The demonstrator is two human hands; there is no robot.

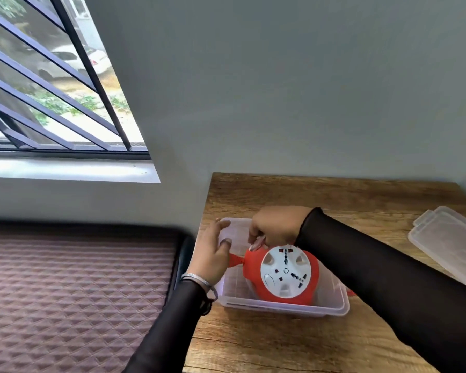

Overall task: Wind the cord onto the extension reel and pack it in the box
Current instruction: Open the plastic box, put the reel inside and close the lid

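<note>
The red extension reel (283,275), with a white socket face, sits tilted inside the clear plastic box (280,308) on the wooden table. My right hand (276,227) grips the reel's top edge from behind. My left hand (213,257) rests on the box's left rim, fingers spread, close to the red cord stub (236,261) that sticks out of the reel's left side. A bit of red shows past the box's right wall, partly hidden by my right sleeve.
The clear box lid (449,243) lies on the wooden table (267,343) at the right edge. A quilted brown mattress (73,297) lies left of the table. A grey wall and a barred window (51,84) are behind.
</note>
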